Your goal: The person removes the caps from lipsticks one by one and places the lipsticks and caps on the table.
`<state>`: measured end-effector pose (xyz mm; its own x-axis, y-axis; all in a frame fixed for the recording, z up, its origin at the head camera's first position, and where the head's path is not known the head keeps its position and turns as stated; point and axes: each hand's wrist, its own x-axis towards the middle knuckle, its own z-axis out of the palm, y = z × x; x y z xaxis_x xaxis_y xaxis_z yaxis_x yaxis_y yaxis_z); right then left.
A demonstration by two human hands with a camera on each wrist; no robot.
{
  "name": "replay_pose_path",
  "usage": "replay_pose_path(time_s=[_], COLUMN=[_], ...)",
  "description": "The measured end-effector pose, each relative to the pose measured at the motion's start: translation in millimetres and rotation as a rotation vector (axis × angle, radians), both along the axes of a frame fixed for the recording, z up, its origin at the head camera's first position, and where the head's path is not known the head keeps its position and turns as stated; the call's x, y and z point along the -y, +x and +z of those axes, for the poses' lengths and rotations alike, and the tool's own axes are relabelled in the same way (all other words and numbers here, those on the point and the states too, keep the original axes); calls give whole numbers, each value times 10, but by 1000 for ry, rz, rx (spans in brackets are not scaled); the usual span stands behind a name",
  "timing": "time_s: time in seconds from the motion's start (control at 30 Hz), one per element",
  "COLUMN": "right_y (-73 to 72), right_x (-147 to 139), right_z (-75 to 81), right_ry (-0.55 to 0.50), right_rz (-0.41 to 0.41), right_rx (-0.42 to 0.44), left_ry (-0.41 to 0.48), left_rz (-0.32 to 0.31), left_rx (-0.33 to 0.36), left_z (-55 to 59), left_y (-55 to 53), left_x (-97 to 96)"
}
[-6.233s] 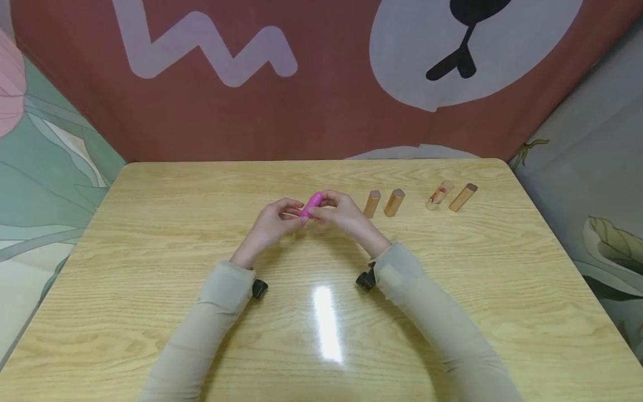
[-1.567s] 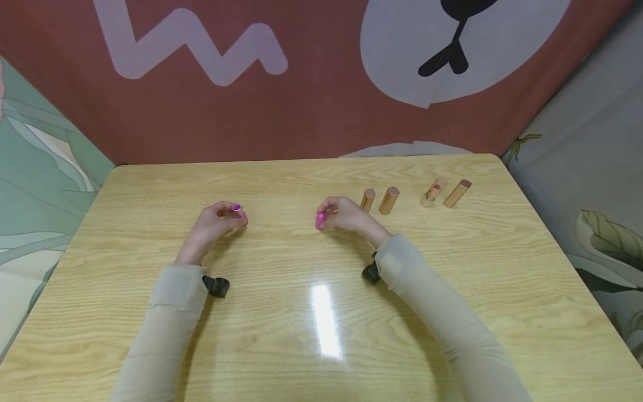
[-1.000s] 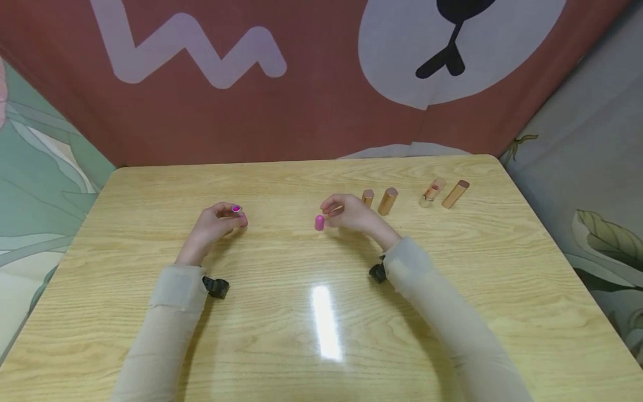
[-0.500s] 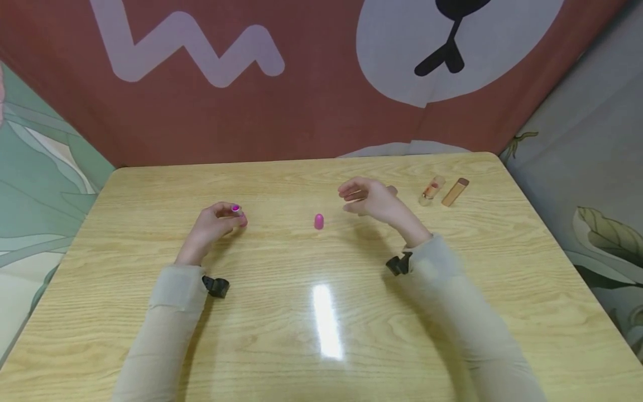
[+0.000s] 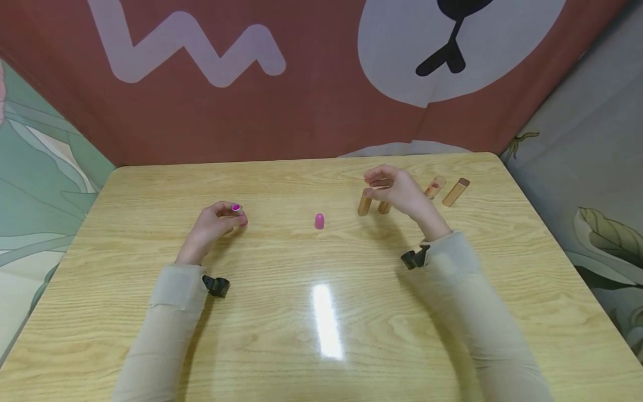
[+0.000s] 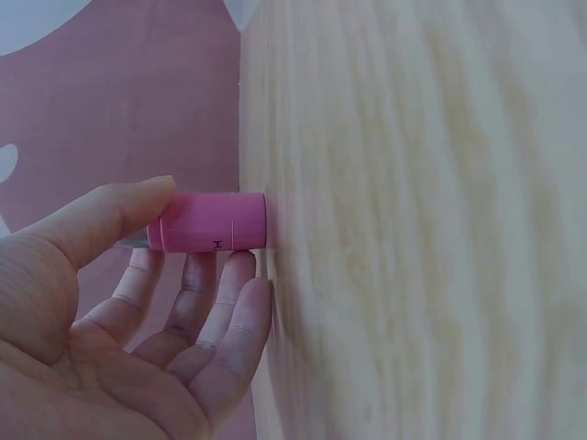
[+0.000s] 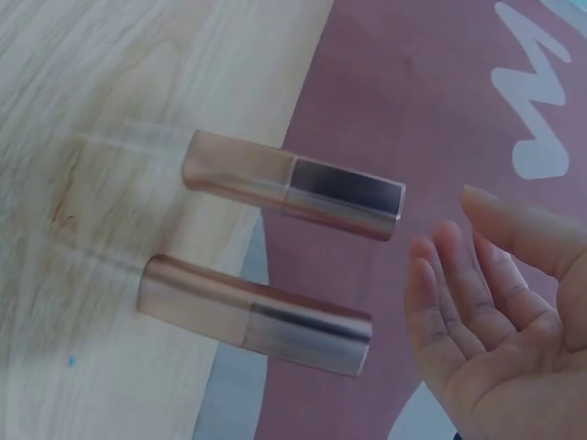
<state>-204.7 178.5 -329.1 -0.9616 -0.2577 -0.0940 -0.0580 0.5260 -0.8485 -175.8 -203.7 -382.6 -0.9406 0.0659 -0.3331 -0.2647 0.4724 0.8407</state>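
Note:
My left hand (image 5: 211, 228) pinches a pink lipstick (image 6: 209, 222) between thumb and fingers. It stands upright with its base at the tabletop and its magenta tip facing up. The matching pink cap (image 5: 319, 222) stands alone near the table's middle. My right hand (image 5: 402, 194) hovers by two upright gold lipstick tubes, partly covering them in the head view. In the right wrist view, the first tube (image 7: 293, 186) and the second tube (image 7: 257, 316) both stand apart from its loosely bent fingers (image 7: 456, 275), which hold nothing.
Right of my right hand are a clear-cased lipstick (image 5: 435, 186), partly hidden by that hand, and another gold tube (image 5: 456, 192). The wooden table (image 5: 281, 312) ends at a red printed backdrop (image 5: 321, 123).
The hands have parted, the left carrying the lipstick leftward. My right hand has set the pink cap down, released it, and moved right and away toward the gold tubes.

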Motion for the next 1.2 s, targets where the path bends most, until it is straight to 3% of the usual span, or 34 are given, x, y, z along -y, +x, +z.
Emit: replay_pose_path(time_s=[0.4,0.73,1.2], right_y=[-31,-33,-66], right_x=[-49,-13,61], right_z=[-91,-124,-159], right_ry=[80,176,290], right_rz=[-48,-23,57], right_rx=[27,14,-82], left_ry=[4,3,10], left_rz=[-1,6,-2], left_rx=[5,11,-9], left_z=[-8,8,-10], left_y=[-3,16,11], left_x=[-13,-16,-13])
